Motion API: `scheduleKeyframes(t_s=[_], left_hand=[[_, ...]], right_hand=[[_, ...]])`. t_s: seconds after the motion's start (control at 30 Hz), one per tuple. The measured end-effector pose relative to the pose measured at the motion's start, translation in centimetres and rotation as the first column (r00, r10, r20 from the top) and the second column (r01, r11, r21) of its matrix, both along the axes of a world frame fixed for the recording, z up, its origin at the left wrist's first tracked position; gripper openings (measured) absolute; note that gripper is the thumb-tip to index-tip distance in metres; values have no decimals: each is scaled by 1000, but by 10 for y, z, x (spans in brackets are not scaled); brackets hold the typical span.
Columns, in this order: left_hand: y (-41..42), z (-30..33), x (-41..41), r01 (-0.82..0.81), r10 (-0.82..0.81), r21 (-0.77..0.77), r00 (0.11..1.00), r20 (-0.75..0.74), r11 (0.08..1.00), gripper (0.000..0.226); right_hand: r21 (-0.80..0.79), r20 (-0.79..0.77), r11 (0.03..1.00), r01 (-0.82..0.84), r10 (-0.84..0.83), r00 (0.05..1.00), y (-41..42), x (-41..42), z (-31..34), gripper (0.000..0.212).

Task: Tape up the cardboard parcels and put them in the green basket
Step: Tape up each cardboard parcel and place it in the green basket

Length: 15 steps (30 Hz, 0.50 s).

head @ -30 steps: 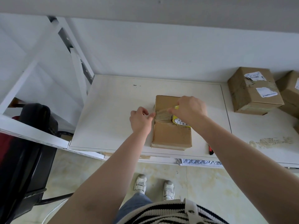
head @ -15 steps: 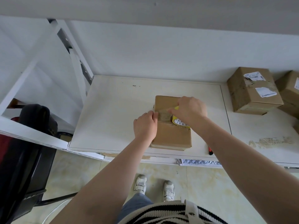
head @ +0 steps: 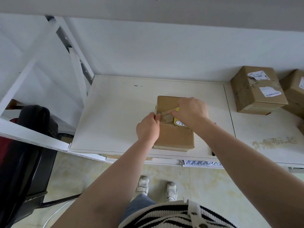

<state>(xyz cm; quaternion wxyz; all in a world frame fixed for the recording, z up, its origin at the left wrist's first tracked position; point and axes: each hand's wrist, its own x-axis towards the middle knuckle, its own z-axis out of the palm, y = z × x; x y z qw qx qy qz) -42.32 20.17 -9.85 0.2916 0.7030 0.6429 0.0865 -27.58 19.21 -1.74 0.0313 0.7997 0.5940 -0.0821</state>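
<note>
While the box (head: 174, 134) sits on the white bench (head: 115, 112), both hands tape it.
The left hand (head: 148, 129) pinches the tape end at the box's left edge; the right hand (head: 191, 112) grips the yellow tape roll (head: 178, 122) on top.

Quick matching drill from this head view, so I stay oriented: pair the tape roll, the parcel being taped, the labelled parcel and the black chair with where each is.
Things:
1. tape roll
2. parcel being taped
3. labelled parcel
4. black chair

Places:
a. far right of the table, by the wall
b. left of the table, on the floor
c. under the right hand
d. table middle, left hand at its left edge

Pairs: 1-c, 2-d, 3-a, 4-b
</note>
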Motion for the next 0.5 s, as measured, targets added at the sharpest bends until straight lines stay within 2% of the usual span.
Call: scheduleKeyframes(t_s=[0.23, 0.5], left_hand=[[0, 1, 0, 12, -12, 32, 1000, -22, 999, 38], [2, -4, 2, -76, 85, -147, 995, 58, 986, 43]], right_hand=[[9, 9, 1000, -13, 13, 1000, 1, 0, 0, 45], [0, 34, 1000, -7, 7, 999, 1, 0, 0, 39]])
